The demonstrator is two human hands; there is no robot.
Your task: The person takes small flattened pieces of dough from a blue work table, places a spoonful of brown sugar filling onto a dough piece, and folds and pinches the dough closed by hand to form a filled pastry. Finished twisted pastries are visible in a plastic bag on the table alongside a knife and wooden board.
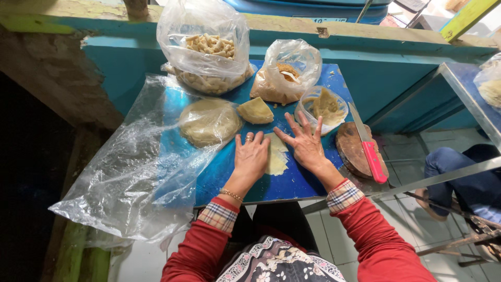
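Left hand (251,155) and right hand (305,144) flat, fingers spread wide, gripping nothing, pressing a thin pale dough sheet (276,156) against the smooth blue tabletop (292,183), likely to keep it flat. Nearby: crinkled clear plastic over a dough disc (209,121), red-handled knife (367,144) on round wooden board (353,151).

On the blue tabletop (292,183), a pale flat sheet of dough (276,156) lies near the near edge, with the left hand (251,156) on its left part and the right hand (305,142) just right of it. Far-left of the hands sits a round stack of thin dough discs under clear plastic film (209,121); right of that, a folded wedge of dough (255,110). Behind them stand a clear bag of rolled pastry sticks (206,47) and a smaller clear bag of crumbly filling (287,70). A round clear plastic tub (322,107), perhaps holding more dough, sits right of the wedge. At the right edge, a red-handled knife (368,149) lies on a round wooden chopping block (352,151).
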